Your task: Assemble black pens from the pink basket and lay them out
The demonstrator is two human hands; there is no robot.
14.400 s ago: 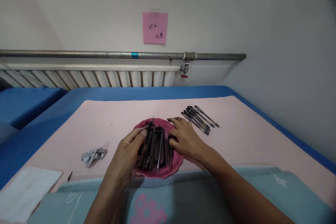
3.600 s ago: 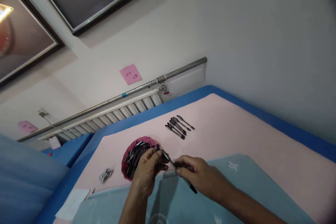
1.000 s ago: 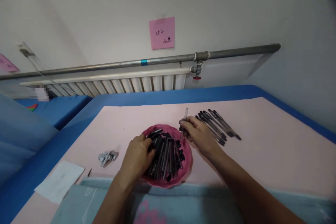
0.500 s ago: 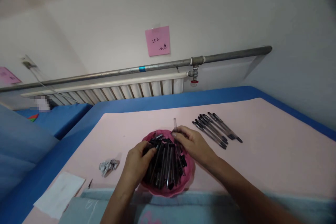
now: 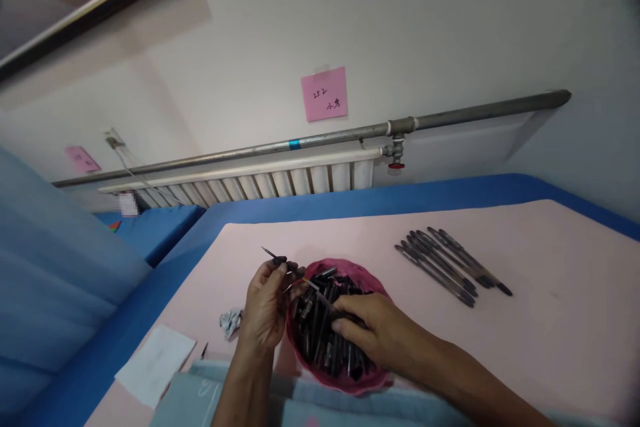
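Left hand [image 5: 266, 303] has lifted a pen refill [image 5: 277, 258].

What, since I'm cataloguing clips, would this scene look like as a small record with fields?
Left hand: holds slim dark pen part, fine tip pointing up and leftward
Right hand: holds pen tube, roughly in line with that part; whether joined, too small to tell
Pink basket: filled with loose pen pieces
Row of pens: lying side by side, right of the basket
Left of basket: crumpled scrap, white sheet
Wall: pink note above radiator
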